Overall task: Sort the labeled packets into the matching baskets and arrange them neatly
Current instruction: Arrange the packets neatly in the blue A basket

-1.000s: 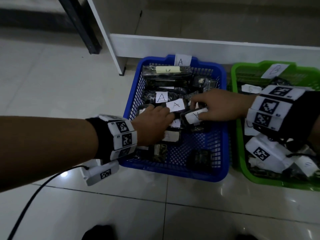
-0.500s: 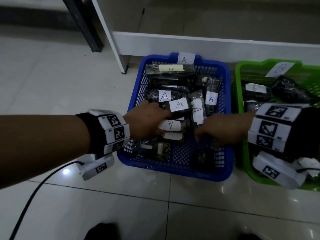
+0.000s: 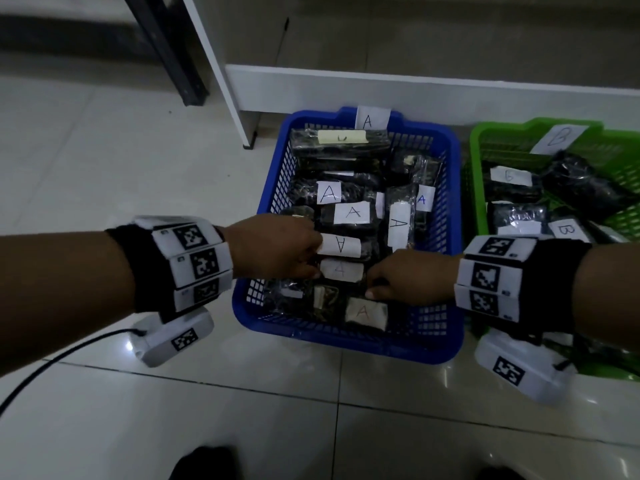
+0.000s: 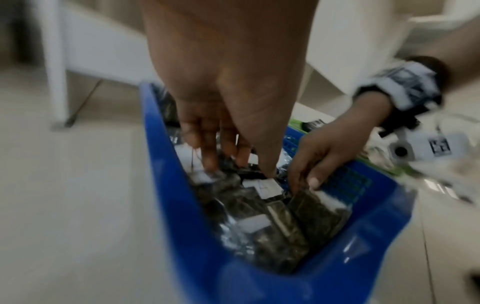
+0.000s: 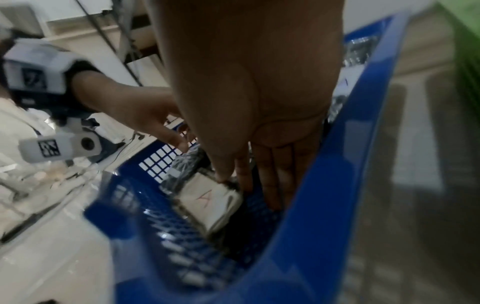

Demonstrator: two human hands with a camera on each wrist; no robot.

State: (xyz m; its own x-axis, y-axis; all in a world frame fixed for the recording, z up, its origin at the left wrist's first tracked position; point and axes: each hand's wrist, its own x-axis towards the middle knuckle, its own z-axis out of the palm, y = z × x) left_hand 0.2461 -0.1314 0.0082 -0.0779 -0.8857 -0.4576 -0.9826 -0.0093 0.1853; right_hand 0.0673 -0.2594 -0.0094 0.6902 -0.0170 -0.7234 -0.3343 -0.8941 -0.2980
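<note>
Tiled floor [image 3: 104, 174], blue basket [image 3: 346, 344]: right hand [image 3: 408, 282] now nearer, pinching front A packet [image 3: 365, 311]; left hand [image 3: 273, 247] fingers extended onto packets.

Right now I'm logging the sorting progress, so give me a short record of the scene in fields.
blue basket: on the floor, tagged A, holds dark packets labelled A
green basket: to its right, tagged B, holds packets labelled B
left hand: inside the blue basket, fingertips on the packets
right hand: inside the blue basket, thumb and fingers on the near packet
labels facing: mixed directions, not yet neat
</note>
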